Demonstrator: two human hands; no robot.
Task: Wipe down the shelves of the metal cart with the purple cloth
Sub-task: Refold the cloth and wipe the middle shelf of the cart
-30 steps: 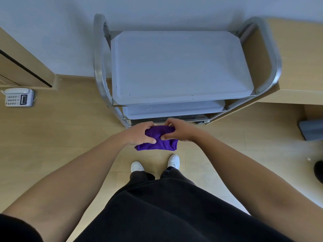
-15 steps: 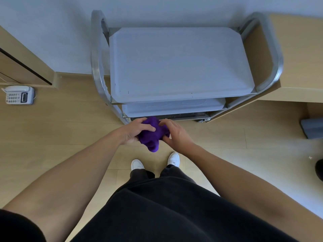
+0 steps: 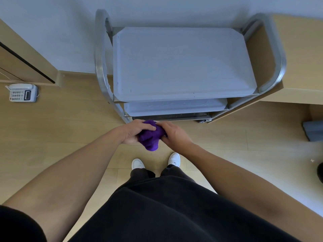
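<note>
The bunched purple cloth [image 3: 150, 137] is gripped by left hand [image 3: 134, 132] and right hand [image 3: 173, 134], its tail hanging downward before the grey metal cart [image 3: 183, 63]; no writing is legible.

No text can be read; the telephone [image 3: 22, 93] left of the metal cart [image 3: 183, 63] has a keypad whose markings are too small to tell.

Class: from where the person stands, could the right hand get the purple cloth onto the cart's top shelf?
Probably yes. The right hand shares the purple cloth with the left hand, and the top shelf lies bare just ahead.
</note>
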